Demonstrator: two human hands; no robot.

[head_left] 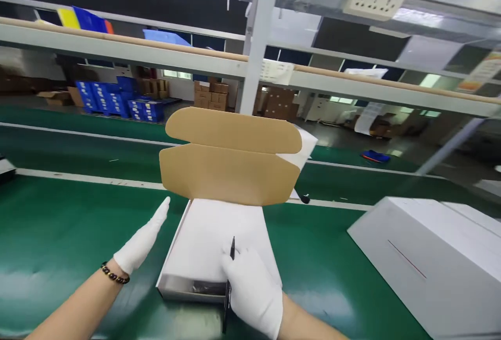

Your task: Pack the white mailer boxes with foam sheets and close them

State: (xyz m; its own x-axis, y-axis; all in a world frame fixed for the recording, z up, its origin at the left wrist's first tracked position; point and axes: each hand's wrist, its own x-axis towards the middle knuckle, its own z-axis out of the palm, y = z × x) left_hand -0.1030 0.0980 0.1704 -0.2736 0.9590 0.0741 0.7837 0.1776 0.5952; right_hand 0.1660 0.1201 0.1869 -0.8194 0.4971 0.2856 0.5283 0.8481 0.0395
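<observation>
An open cardboard box (172,289) lies on the green mat in front of me, its brown lid flap (230,160) standing upright at the far side. A white sheet (211,233) covers the inside of the box. My right hand (252,290), in a white glove, rests on that sheet and grips a black pen (227,293) pointing up across it. My left hand (141,243), also gloved, is flat with fingers straight, just left of the box and apart from it. A dark bead bracelet (115,274) circles the left wrist.
A large white box (434,259) with a thin red line sits to the right on the green mat (58,235). A conveyor belt (78,149) runs behind. A grey shelf rail (129,50) and post (256,42) cross overhead. Blue crates (117,100) and cartons stand far back.
</observation>
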